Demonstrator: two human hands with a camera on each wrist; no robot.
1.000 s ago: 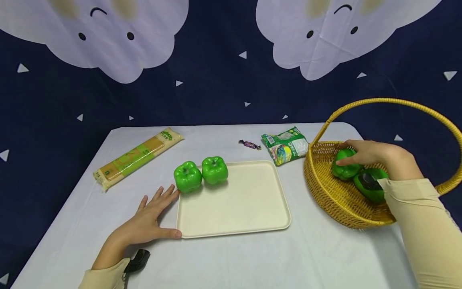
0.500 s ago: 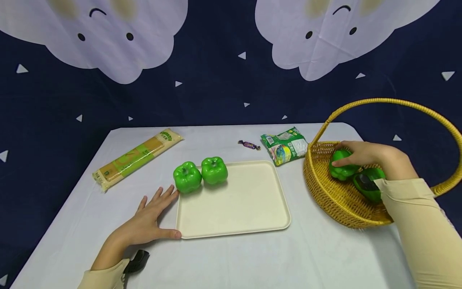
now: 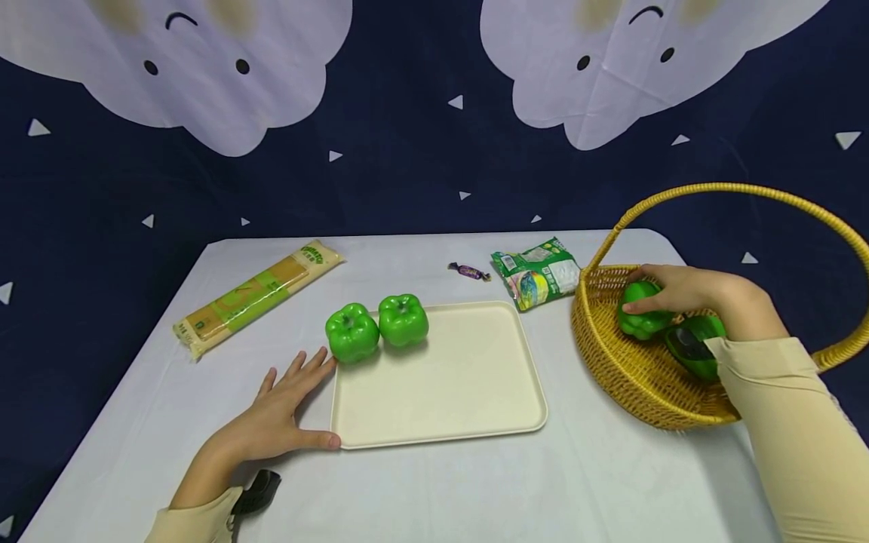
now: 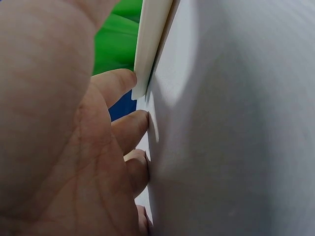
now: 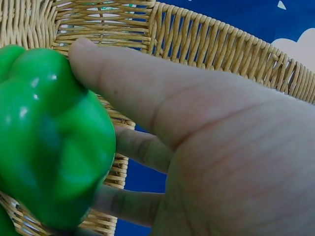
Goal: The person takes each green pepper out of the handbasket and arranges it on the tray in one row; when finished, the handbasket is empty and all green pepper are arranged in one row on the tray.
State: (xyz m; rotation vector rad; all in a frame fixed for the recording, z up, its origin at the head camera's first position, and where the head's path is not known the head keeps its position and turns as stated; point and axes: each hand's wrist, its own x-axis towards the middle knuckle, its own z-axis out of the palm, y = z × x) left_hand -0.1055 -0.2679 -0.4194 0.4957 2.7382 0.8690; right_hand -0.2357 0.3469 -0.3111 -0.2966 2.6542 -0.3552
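Observation:
My left hand (image 3: pixel 274 424) lies with its fingers spread at the left edge of the cream tray (image 3: pixel 462 385). Its thumb touches the tray's near left corner; in the left wrist view a fingertip meets the tray rim (image 4: pixel 147 46). Two shiny green bell peppers (image 3: pixel 352 332) (image 3: pixel 403 321) sit side by side at the tray's far left corner. Inside the yellow wicker basket (image 3: pixel 614 373), my right hand (image 3: pixel 706 292) grips a green bell pepper (image 5: pixel 54 132) between thumb and fingers. Another green pepper (image 3: pixel 694 368) lies below that wrist, partly hidden by the wrist camera.
A long packet of noodles (image 3: pixel 258 298) lies at the back left. At the back right are a small wrapped candy (image 3: pixel 469 271) and a green snack bag (image 3: pixel 539 273), close to the basket. The basket's tall handle (image 3: pixel 726 188) arches above the right arm.
My right hand and the pepper it grips have shifted slightly to the left within the basket. The left hand and the tray stay where they were.

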